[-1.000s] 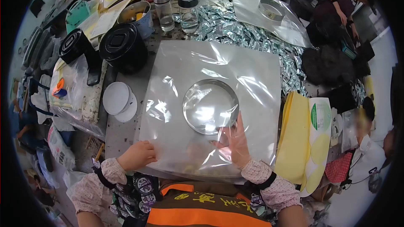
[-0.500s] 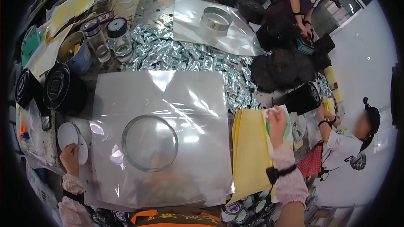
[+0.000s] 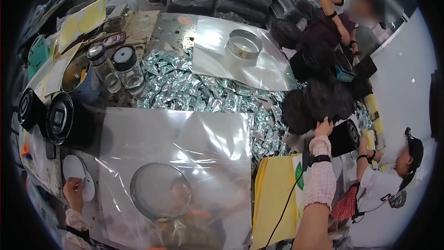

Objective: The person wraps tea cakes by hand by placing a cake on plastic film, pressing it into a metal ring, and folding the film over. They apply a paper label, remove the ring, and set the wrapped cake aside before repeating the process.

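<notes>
Right hand (image 3: 323, 128) has its fingertips on the edge of a dark round cake (image 3: 300, 109); can't tell if the grip has closed. It was on the yellow sheets (image 3: 277, 190) half a second ago and is now stretched out far right, arm nearly straight. Left hand (image 3: 74, 190) still pinches the white discs (image 3: 73, 167) at the tabletop (image 3: 171, 28) edge. The clear film (image 3: 185, 139) over the metal ring (image 3: 159, 192) lies untouched.

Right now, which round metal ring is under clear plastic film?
The near ring, by the left hand; the far ring stands bare on a silver sheet.
</notes>
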Available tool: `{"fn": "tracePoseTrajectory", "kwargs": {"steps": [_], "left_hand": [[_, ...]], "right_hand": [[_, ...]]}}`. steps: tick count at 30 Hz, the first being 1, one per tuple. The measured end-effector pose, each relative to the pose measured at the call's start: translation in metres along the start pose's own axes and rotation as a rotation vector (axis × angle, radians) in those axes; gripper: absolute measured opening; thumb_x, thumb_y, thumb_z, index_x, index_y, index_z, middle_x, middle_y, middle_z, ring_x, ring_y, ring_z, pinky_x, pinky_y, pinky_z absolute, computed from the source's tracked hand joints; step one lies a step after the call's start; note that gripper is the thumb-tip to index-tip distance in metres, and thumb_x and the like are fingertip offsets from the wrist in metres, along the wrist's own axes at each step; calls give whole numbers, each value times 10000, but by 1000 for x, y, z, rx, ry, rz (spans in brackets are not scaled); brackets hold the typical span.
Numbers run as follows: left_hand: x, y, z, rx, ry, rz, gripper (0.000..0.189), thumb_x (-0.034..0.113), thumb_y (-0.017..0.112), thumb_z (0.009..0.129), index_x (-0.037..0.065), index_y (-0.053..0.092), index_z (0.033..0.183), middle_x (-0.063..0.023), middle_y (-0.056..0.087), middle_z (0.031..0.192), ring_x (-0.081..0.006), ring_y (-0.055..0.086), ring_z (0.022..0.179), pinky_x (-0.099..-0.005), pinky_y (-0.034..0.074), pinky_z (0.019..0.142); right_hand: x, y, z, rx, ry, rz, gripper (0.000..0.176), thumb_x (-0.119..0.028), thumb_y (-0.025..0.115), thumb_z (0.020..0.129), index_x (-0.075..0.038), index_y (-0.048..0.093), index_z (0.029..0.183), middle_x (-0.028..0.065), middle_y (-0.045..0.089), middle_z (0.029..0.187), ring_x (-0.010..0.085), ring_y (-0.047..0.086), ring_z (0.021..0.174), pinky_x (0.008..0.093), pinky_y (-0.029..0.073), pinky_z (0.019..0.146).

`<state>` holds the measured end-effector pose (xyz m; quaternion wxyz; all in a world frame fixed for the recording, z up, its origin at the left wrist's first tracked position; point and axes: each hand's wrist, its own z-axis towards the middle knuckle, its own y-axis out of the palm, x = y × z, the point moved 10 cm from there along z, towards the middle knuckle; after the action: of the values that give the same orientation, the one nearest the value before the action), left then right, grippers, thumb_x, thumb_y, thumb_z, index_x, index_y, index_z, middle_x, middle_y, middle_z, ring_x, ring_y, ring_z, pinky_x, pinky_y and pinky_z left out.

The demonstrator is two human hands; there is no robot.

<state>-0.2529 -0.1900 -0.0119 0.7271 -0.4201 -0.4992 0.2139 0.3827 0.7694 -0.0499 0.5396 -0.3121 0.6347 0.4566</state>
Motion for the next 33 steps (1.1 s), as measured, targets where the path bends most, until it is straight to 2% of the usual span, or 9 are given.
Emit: {"fn": "tracePoseTrajectory", "kwargs": {"steps": [8, 11, 15, 18, 20, 24, 26, 30, 33], "left_hand": [[3, -4, -5, 42, -87, -144, 123, 28, 683, 879, -39, 707, 979, -121, 710, 937, -204, 678, 822, -299, 519, 719], [203, -21, -36, 186, 407, -155, 197, -44, 692, 854, 6, 739, 1039, -155, 742, 1029, -242, 718, 870, -332, 556, 773], [313, 67, -89, -255, 856, -91, 255, 114, 714, 826, 90, 731, 1079, -96, 725, 1128, -261, 714, 970, -351, 574, 807], [300, 104, -91, -390, 786, -243, 279, 143, 744, 811, 94, 720, 1085, -80, 718, 1136, -252, 706, 1001, -346, 572, 817], [298, 55, -62, -212, 897, -262, 272, 119, 798, 746, 96, 736, 1010, -96, 711, 1145, -261, 694, 1033, -370, 561, 836], [234, -76, 77, 355, 557, 185, 196, 117, 827, 690, 8, 705, 798, -115, 661, 840, -302, 652, 851, -368, 507, 712], [143, -55, 132, -64, 284, 36, 202, 148, 819, 740, -8, 741, 843, -111, 684, 799, -247, 660, 740, -342, 503, 686], [109, -43, 160, -242, 224, -75, 201, 118, 772, 805, -27, 758, 943, -100, 720, 756, -132, 649, 704, -300, 496, 679], [91, -34, 171, -344, 108, -201, 115, 48, 714, 825, -27, 740, 909, -106, 701, 791, -191, 656, 752, -325, 500, 716]], "right_hand": [[40, 59, -262, -498, 295, -130, 402, -98, 671, 956, -126, 552, 1338, 44, 665, 1115, 142, 641, 920, 289, 505, 751], [54, 58, -272, -516, 25, -324, 320, -92, 691, 935, -39, 586, 1233, 43, 678, 1038, 115, 624, 854, 261, 490, 718], [13, 62, -280, -491, -429, -615, 244, -81, 661, 941, -16, 585, 1163, 77, 677, 1027, 141, 619, 910, 297, 502, 800], [-21, 58, -313, -483, -214, -440, 257, -70, 624, 957, -29, 550, 1200, 93, 671, 1047, 153, 625, 933, 311, 516, 805], [-19, 49, -324, -500, -5, -275, 271, -71, 608, 966, -34, 526, 1222, 98, 666, 1064, 149, 629, 925, 302, 523, 769], [4, 40, -375, -640, 293, -27, 289, -79, 593, 975, -35, 506, 1247, 107, 653, 1109, 145, 645, 903, 275, 533, 712], [2, 51, -416, -717, 398, 39, 290, -70, 578, 982, -23, 504, 1259, 114, 651, 1133, 163, 650, 949, 290, 546, 748], [-27, 67, -526, -978, 457, -61, 310, -54, 568, 985, 0, 500, 1282, 120, 660, 1129, 189, 652, 1044, 321, 563, 840], [-27, 74, -588, -1090, 502, -188, 288, -51, 579, 977, -9, 518, 1255, 103, 668, 1086, 171, 654, 997, 307, 555, 830]]}}
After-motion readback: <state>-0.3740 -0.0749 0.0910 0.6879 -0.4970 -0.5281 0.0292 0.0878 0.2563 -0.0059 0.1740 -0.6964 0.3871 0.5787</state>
